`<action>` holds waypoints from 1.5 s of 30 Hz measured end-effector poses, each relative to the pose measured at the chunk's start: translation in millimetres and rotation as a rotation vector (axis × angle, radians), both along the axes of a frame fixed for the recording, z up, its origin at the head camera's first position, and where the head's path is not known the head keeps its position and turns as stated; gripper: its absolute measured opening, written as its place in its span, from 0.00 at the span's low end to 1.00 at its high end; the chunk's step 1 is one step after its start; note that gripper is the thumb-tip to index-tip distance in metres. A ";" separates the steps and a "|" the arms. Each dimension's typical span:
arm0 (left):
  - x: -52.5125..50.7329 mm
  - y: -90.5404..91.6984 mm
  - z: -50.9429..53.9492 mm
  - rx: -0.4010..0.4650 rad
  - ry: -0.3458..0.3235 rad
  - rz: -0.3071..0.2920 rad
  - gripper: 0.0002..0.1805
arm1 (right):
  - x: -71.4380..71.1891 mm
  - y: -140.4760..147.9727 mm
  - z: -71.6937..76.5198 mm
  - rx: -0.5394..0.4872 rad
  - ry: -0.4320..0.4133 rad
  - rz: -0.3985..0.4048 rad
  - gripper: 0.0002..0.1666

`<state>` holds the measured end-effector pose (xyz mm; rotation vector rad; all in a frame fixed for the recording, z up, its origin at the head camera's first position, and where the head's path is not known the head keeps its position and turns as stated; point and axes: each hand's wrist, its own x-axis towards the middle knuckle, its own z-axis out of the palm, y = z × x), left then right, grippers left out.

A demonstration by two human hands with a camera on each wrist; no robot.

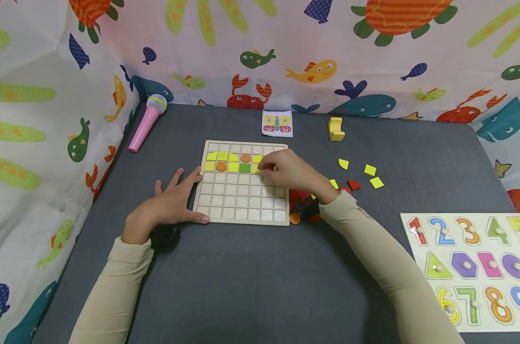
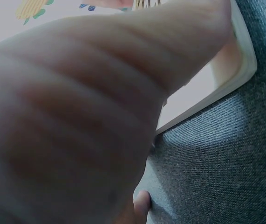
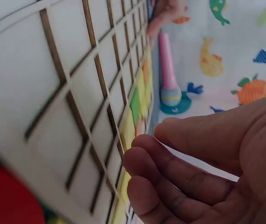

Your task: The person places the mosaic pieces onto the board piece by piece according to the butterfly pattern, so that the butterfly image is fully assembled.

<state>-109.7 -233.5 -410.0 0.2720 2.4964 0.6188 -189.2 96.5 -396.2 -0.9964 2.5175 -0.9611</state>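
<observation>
A pale wooden grid board (image 1: 242, 210) lies on the table, with yellow, orange and green tiles in its upper rows. My left hand (image 1: 167, 203) is spread along the board's left side, thumb at the lower left corner and fingertips higher on the edge. In the left wrist view, a blurred wrist hides most of that hand. Over the right part of the upper rows is my right hand (image 1: 285, 169). Its bent fingertips (image 3: 139, 161) touch the board near the yellow tiles (image 3: 128, 133), thumb close to the index finger. Whether a tile is pinched there is hidden.
Loose red and dark pieces lie under the right forearm, with yellow tiles (image 1: 376, 182) beyond. A butterfly card (image 1: 277, 124) and a yellow block (image 1: 336, 129) stand behind. A pink toy microphone (image 1: 148, 122) lies back left, a number puzzle (image 1: 470, 277) right.
</observation>
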 end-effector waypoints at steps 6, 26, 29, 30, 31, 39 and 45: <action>1.4 -3.2 -2.8 0.028 0.009 0.021 0.76 | 1.6 33.3 3.7 -0.019 -0.018 -0.096 0.10; 5.0 -0.3 3.0 0.009 -0.008 0.007 0.72 | 1.2 111.0 -6.5 0.133 -0.069 -0.228 0.14; 4.6 0.0 3.0 0.006 -0.009 0.005 0.72 | 0.3 115.4 -10.0 0.141 -0.065 -0.209 0.14; 4.2 0.3 3.1 0.004 -0.009 0.005 0.72 | 0.1 116.3 -10.7 0.140 -0.063 -0.202 0.14; 3.6 0.5 2.9 0.004 -0.010 0.004 0.72 | -0.1 117.2 -11.5 0.136 -0.062 -0.196 0.14; 2.1 2.2 5.2 -0.006 -0.011 -0.003 0.72 | 1.9 120.8 -15.1 0.088 -0.095 -0.189 0.13; 1.0 2.4 4.8 -0.007 -0.010 -0.007 0.72 | 4.6 122.2 -18.5 0.056 -0.128 -0.206 0.09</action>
